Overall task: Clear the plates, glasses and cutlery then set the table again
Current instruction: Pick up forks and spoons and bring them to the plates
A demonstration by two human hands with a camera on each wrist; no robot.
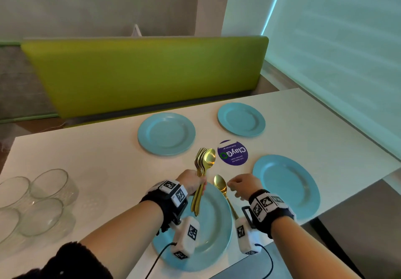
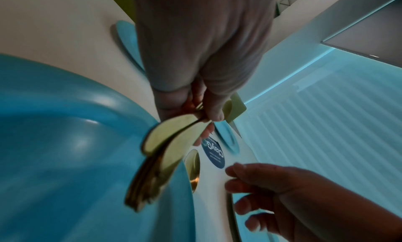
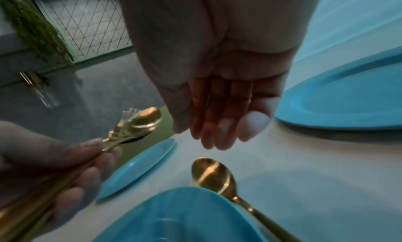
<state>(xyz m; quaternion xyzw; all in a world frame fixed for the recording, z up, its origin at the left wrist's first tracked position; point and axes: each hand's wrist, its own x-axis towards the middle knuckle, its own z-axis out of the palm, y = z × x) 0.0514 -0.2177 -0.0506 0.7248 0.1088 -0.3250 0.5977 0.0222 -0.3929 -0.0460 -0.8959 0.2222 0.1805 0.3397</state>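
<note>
Several blue plates lie on the white table (image 1: 97, 157). The nearest plate (image 1: 214, 231) sits under my wrists. My left hand (image 1: 192, 183) grips a bundle of gold forks and spoons (image 1: 204, 163) above that plate's far rim; the bundle (image 2: 158, 153) (image 3: 130, 127) shows in both wrist views. A single gold spoon (image 1: 221, 185) (image 3: 212, 175) lies on the table at the plate's right edge. My right hand (image 1: 243, 184) (image 3: 219, 125) hovers just right of the spoon, fingers loosely bent, holding nothing.
Three more blue plates lie at the far left (image 1: 166, 134), far right (image 1: 241, 119) and near right (image 1: 286, 185). A purple round sticker (image 1: 232, 153) marks the centre. Several clear glasses (image 1: 41, 198) stand at the left edge. A green bench (image 1: 141, 72) runs behind the table.
</note>
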